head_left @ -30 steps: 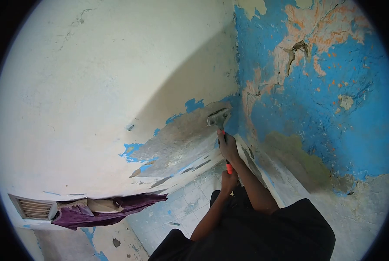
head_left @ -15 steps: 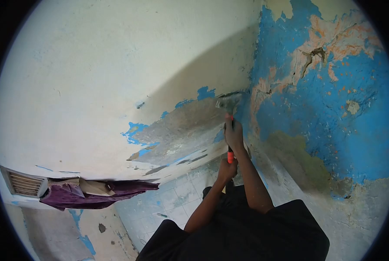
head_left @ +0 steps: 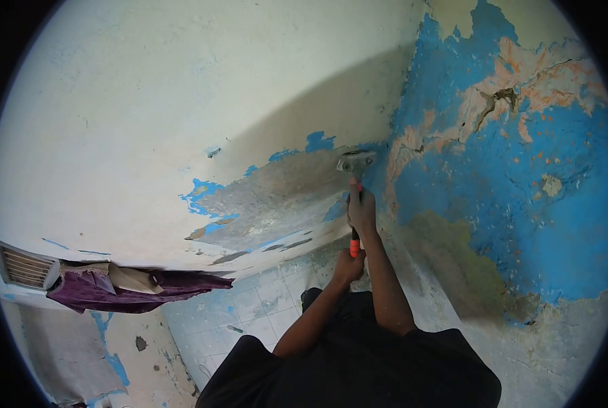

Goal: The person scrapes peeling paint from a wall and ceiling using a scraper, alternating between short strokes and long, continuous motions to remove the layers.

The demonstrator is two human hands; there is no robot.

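Note:
A long-handled wall scraper (head_left: pixel 356 162) with a wide blade and a black and red handle is held in both my hands. Higher up, my right hand (head_left: pixel 362 209) wraps the handle just below the blade. My left hand (head_left: pixel 347 267) is closed round its lower end, by the red grip. The blade lies over the lower wall near the corner, at the upper right of a bare grey patch (head_left: pixel 277 194). Ragged blue paint (head_left: pixel 319 141) edges this patch, and cream paint (head_left: pixel 147 122) covers the wall above.
The adjoining wall (head_left: pixel 521 183) on the right has blue paint, cracks and exposed plaster. At lower left, a purple cloth (head_left: pixel 127 289) hangs beside a slatted vent (head_left: pixel 24 266). Pale floor tiles (head_left: pixel 256 313) lie below, with a small thin object (head_left: pixel 234 328) on them.
The blade has moved slightly down the wall, and more of the blue strip above it shows. Both hands keep their grip on the handle. My view has turned a little.

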